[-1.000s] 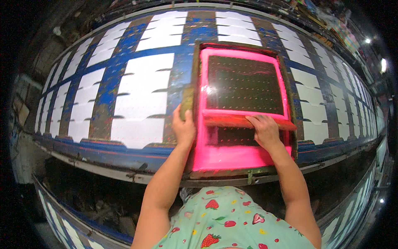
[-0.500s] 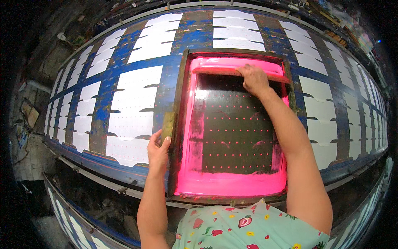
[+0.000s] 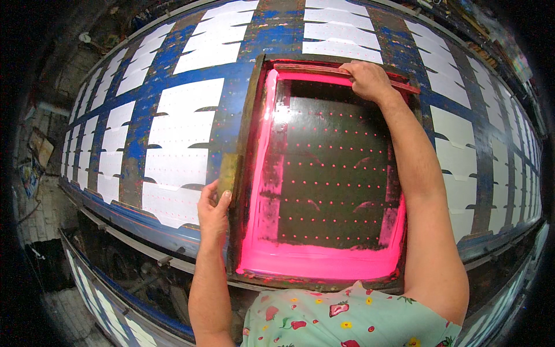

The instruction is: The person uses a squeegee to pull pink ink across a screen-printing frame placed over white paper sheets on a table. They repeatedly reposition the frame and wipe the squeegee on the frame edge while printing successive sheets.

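Note:
A wooden printing screen (image 3: 329,173) lies on the long blue table, with pink ink round a dark dotted middle. My right hand (image 3: 367,81) is closed on a red squeegee (image 3: 408,85) at the screen's far edge. My left hand (image 3: 214,205) grips a yellowish wooden block (image 3: 230,170) on the screen frame's left side, thumb over it and fingers at its outer side. White die-cut pieces (image 3: 182,121) lie in columns on both sides of the screen, some with small pink dots.
The long table (image 3: 139,144) is blotched with paint and carries more rows of white pieces (image 3: 338,32). A metal rail (image 3: 127,237) runs along its near edge. A second surface with white pieces (image 3: 101,298) shows below at left. Clutter lines the far side and left floor.
My right hand and the squeegee have moved from the lower part of the screen to its far end. My left hand stays on the block at the left side.

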{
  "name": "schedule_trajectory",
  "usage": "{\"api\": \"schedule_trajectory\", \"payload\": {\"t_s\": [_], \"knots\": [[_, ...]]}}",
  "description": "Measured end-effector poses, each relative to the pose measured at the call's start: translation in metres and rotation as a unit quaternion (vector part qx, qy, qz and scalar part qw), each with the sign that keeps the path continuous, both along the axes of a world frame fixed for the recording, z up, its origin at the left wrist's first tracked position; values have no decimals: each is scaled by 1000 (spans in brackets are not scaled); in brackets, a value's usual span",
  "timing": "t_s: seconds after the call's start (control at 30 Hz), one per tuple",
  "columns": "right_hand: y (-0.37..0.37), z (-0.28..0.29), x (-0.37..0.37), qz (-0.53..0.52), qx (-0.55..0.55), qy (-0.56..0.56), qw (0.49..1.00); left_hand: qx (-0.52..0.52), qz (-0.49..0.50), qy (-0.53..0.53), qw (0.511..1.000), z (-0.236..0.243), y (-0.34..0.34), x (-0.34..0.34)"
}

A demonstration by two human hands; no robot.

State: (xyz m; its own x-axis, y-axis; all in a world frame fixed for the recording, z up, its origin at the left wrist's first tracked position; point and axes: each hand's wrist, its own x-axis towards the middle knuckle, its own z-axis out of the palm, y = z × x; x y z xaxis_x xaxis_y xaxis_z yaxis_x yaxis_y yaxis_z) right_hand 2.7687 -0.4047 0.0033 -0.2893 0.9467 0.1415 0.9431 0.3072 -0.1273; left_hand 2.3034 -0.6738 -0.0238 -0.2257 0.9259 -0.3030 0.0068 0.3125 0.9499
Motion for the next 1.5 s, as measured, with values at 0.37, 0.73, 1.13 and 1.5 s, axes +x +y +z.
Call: {"api": "schedule_trajectory", "payload": {"t_s": [0.37, 0.73, 1.13, 1.5], "knots": [[-74, 20, -20, 20, -91, -2, 996, 45, 12, -24, 999, -26, 3, -4], [-331, 27, -104, 62, -65, 37, 995, 167, 36, 158, 972, -44, -1, 12], [-500, 28, -166, 39, -18, -1, 999, 155, 5, 158, 975, -42, 0, 13], [-558, -2, -152, 87, 83, 99, 988, 172, 26, 154, 973, -52, 4, 13]]}}
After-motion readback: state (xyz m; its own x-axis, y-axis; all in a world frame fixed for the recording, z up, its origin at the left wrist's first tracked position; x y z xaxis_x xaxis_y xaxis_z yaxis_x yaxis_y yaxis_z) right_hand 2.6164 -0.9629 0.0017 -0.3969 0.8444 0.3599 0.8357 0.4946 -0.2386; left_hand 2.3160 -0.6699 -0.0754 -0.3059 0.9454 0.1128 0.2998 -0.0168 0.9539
